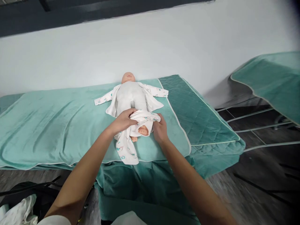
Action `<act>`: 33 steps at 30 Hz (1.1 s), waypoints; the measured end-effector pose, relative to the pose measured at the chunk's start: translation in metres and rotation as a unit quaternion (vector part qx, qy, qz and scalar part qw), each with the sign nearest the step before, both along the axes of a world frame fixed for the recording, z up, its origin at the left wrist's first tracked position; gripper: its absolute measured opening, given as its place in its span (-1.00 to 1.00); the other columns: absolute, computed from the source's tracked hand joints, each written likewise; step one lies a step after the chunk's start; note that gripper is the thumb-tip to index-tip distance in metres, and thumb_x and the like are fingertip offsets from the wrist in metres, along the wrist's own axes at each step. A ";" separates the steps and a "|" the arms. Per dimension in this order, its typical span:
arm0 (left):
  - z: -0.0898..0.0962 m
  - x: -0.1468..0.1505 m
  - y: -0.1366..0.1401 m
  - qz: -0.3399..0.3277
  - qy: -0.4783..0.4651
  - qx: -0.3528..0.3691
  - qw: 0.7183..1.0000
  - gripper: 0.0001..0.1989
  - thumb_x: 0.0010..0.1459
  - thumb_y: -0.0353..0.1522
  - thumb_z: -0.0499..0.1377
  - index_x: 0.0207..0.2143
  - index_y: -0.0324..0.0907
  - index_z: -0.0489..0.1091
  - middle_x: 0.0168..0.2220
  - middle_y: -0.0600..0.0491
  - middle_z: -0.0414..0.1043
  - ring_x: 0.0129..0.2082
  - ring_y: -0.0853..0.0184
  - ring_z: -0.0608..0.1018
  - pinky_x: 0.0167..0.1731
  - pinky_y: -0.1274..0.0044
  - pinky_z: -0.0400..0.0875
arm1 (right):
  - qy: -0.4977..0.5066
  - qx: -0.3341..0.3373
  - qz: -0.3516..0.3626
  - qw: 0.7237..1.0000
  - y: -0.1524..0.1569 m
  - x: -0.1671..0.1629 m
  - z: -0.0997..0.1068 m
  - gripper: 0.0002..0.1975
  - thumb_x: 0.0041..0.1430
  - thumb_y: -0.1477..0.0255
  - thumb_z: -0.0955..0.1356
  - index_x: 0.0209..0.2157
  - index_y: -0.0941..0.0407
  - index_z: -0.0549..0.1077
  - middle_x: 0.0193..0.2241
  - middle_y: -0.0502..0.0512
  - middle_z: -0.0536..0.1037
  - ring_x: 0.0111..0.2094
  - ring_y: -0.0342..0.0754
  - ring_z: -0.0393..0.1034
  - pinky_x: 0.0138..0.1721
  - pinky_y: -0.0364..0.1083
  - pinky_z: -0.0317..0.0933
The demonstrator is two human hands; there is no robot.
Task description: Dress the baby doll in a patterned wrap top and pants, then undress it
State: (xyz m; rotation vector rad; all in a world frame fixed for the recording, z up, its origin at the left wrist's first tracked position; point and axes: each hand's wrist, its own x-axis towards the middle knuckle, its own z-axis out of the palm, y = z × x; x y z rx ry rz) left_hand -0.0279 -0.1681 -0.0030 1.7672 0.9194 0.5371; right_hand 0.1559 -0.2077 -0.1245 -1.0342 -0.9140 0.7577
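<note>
A baby doll (131,95) lies on its back on a green padded bed, its head toward the wall. It wears an open white printed jacket (153,90) over its pale cloth body, both sleeves spread out. White printed baby pants (127,150) are around its lower legs, with one foot poking out of a leg opening and another foot showing below. My left hand (124,121) pinches the waistband at the doll's left-hand side in view. On the opposite side, my right hand (160,128) grips the pants' edge; its fingertips are partly hidden by the cloth.
The green bed cover (47,125) stretches left, and a quilted green section (197,115) lies right. A white wall (150,47) stands behind. Another green bed (276,81) with metal bars is at right. White printed cloth (18,211) lies on a dark bag at lower left.
</note>
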 end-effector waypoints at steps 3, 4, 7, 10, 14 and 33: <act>0.004 0.001 -0.006 -0.059 0.024 0.011 0.998 -0.45 -0.06 -0.45 0.21 0.06 -0.19 0.37 -0.02 0.02 0.45 -0.02 0.20 0.49 -0.05 0.46 0.39 | 0.065 -0.019 0.030 0.997 0.000 0.004 -0.002 -0.83 0.06 0.34 0.41 -0.36 0.07 0.36 -0.47 -0.11 0.39 -0.46 -0.15 0.22 -0.38 -0.15 0.16; 0.005 0.001 -0.009 -0.080 0.031 0.014 0.996 -0.40 -0.05 -0.45 0.21 0.12 -0.16 0.33 0.03 0.02 0.44 0.01 0.21 0.48 -0.04 0.46 0.39 | 0.074 -0.022 0.035 0.996 -0.001 0.005 -0.003 -0.82 0.06 0.34 0.42 -0.36 0.08 0.36 -0.47 -0.10 0.40 -0.46 -0.15 0.23 -0.38 -0.15 0.16; 0.005 0.004 -0.012 -0.082 0.058 0.051 0.994 -0.35 -0.03 -0.48 0.19 0.17 -0.13 0.27 0.07 0.02 0.42 0.02 0.23 0.49 -0.01 0.46 0.39 | 0.051 -0.020 0.019 0.998 -0.001 0.004 -0.003 -0.84 0.08 0.33 0.40 -0.37 0.08 0.36 -0.43 -0.08 0.43 -0.41 -0.13 0.26 -0.32 -0.13 0.20; 0.001 0.012 -0.009 -0.023 0.080 0.111 0.990 -0.42 -0.04 -0.51 0.15 0.10 -0.17 0.33 -0.01 0.02 0.46 -0.06 0.24 0.51 -0.04 0.45 0.40 | -0.011 -0.021 -0.032 0.999 0.003 0.002 -0.001 -0.90 0.10 0.36 0.35 -0.38 0.08 0.36 -0.41 -0.07 0.44 -0.36 -0.11 0.28 -0.27 -0.13 0.20; -0.008 0.022 -0.002 0.046 0.090 0.173 0.980 -0.50 -0.06 -0.53 0.12 0.00 -0.19 0.39 -0.06 0.03 0.50 -0.07 0.23 0.51 0.00 0.43 0.39 | -0.037 -0.007 -0.072 0.997 0.015 0.002 0.006 -0.94 0.04 0.41 0.29 -0.39 0.07 0.35 -0.43 -0.07 0.44 -0.34 -0.09 0.28 -0.25 -0.11 0.20; -0.009 -0.014 0.036 0.020 -0.054 -0.048 0.997 -0.71 0.22 -0.13 0.20 -0.27 -0.20 0.42 -0.33 0.08 0.38 -0.35 0.41 0.38 -0.35 0.59 0.25 | -0.159 0.063 0.044 0.984 0.033 0.019 0.025 -0.66 0.00 0.55 0.30 -0.13 0.04 0.46 -0.16 0.05 0.49 -0.13 0.01 0.37 -0.04 -0.02 0.24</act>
